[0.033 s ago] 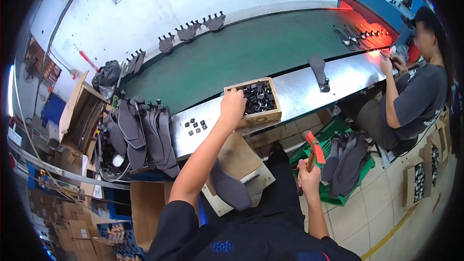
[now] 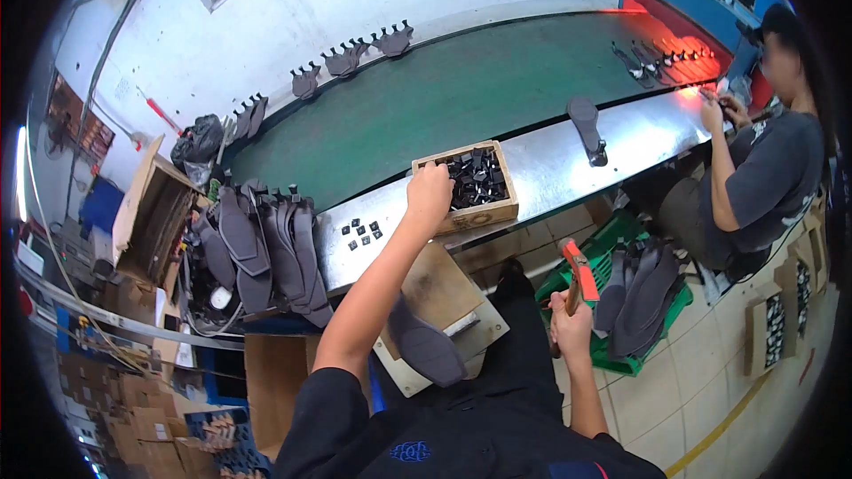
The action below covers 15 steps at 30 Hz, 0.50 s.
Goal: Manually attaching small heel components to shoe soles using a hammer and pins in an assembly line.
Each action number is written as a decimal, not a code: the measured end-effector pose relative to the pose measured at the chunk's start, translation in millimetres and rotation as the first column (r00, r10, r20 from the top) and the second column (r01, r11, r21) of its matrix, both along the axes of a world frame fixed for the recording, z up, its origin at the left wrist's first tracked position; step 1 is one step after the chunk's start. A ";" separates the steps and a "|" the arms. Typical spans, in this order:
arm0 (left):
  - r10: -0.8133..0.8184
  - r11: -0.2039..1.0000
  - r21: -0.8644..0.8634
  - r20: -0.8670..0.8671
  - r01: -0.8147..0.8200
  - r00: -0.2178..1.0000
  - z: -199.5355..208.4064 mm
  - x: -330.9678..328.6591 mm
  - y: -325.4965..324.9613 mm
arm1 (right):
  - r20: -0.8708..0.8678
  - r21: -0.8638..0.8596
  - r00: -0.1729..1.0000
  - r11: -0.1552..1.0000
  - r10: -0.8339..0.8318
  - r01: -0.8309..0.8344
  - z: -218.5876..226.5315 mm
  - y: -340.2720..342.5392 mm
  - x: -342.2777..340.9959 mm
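At the left end of a wooden box (image 2: 512, 164), my left hand (image 2: 430, 190) reaches down with its fingers curled among small black pieces (image 2: 479, 179). Its fingertips are hidden, so I cannot make out what they hold. My right hand (image 2: 572, 328) is closed around the wooden handle of a hammer with a red head (image 2: 581, 271), held upright off to the right. In front of my body, a dark grey shoe sole (image 2: 426, 346) lies across a pale board (image 2: 435, 288). Several small black square pieces (image 2: 360, 231) are spread on the metal bench top left of the box.
Stacked soles with heels (image 2: 275, 248) crowd the bench's left end. One more sole (image 2: 585, 124) lies right of the box. A green conveyor belt (image 2: 461, 89) runs behind. Beside my right hand stands a green crate (image 2: 621, 364) of soles. A co-worker (image 2: 763, 160) sits at the right.
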<state>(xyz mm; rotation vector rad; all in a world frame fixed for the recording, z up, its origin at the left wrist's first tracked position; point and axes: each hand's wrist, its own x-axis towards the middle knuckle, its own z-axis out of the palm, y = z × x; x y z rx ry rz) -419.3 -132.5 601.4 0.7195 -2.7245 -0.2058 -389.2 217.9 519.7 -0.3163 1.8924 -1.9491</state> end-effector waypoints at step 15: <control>0.289 0.420 0.698 -0.709 0.581 0.643 114.9 171.0 153.6 | -0.262 -0.334 0.912 0.857 0.315 -0.392 156.5 -50.1 5.6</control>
